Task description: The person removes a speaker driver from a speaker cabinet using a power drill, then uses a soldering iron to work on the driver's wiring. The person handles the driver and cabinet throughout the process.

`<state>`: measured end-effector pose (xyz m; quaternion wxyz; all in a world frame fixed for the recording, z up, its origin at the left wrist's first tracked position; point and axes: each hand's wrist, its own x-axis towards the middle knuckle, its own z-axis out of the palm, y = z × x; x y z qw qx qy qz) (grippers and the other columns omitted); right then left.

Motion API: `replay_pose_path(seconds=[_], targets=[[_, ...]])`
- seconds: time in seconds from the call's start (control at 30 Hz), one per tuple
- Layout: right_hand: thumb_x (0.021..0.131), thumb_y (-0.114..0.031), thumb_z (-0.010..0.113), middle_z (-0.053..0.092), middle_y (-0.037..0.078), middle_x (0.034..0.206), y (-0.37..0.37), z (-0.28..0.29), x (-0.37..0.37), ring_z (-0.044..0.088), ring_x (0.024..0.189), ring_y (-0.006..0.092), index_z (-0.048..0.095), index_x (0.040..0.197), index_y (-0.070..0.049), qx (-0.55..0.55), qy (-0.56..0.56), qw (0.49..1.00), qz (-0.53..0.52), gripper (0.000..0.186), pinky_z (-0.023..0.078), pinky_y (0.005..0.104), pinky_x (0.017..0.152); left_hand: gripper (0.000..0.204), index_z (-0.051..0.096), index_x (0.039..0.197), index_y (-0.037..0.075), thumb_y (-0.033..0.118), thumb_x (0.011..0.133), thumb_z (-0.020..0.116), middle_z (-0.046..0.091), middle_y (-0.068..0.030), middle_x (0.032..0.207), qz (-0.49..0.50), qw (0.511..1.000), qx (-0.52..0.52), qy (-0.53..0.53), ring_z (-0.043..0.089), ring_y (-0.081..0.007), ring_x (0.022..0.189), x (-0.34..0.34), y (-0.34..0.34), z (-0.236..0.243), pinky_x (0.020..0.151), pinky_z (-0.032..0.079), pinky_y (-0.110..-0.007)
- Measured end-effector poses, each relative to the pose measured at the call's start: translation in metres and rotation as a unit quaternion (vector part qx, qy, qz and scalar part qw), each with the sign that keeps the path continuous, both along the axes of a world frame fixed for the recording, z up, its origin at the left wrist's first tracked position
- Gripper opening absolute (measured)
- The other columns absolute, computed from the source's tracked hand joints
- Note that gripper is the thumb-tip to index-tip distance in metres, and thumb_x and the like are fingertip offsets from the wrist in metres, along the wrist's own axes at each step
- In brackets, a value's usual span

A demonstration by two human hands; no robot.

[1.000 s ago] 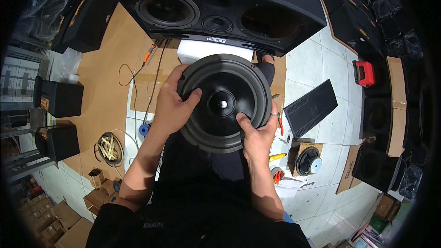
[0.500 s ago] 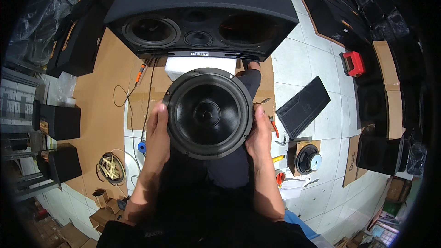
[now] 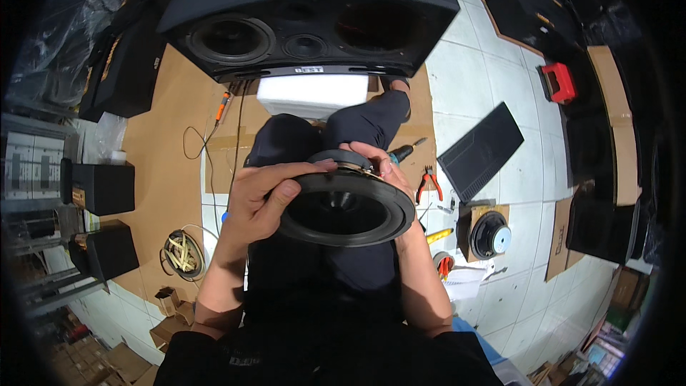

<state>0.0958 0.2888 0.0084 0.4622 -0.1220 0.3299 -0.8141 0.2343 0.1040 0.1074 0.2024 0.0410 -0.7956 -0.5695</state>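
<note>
A round black speaker driver [image 3: 343,207] is held above my lap, tilted so that its cone faces toward me and its magnet end points away. My left hand [image 3: 261,200] grips its left side, with the thumb near the rim and the fingers reaching across to the magnet. On the other side my right hand [image 3: 382,164] holds the frame, its fingers up by the magnet; part of that hand is behind the rim. Beyond my knees stands a large black speaker cabinet [image 3: 261,68], with one driver fitted at its left and a dark round opening at its right.
A white foam block [image 3: 307,93] lies below the cabinet. To the right are a black panel [image 3: 482,150], red-handled pliers [image 3: 429,183], a screwdriver [image 3: 407,150] and another speaker driver [image 3: 489,234]. A soldering iron [image 3: 223,106] with its cord lies on cardboard at the left.
The speaker driver has tipped from facing up to a steep tilt, showing its magnet side. Both hands have shifted from its outer edges toward the magnet.
</note>
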Motion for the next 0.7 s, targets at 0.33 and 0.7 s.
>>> replay_pose_path(seconds=[0.33,0.7], targets=[[0.081,-0.071,0.064,0.051,0.021,0.145,0.038,0.024,0.010,0.052,0.135,0.0268,0.033,0.156,0.002,-0.023,0.016,0.996,0.083,0.110,0.039,0.0370,0.114,0.040,0.073,0.098,-0.006,0.026,0.106,0.050,0.076,-0.0198,0.099,-0.063,0.992,0.013,0.112,0.075,-0.0320,0.098,-0.039,0.021,0.006,0.092,0.056,-0.038],[0.079,-0.065,0.059,0.061,0.016,0.128,0.051,0.037,0.002,0.058,0.119,0.0238,0.047,0.151,-0.001,0.135,0.178,0.974,-0.044,0.097,0.042,0.0331,0.104,0.039,0.060,0.112,0.000,0.037,0.104,0.054,0.058,-0.0103,0.108,-0.050,0.989,0.120,0.070,0.054,-0.0188,0.103,-0.043,0.025,-0.050,0.094,0.041,-0.031]])
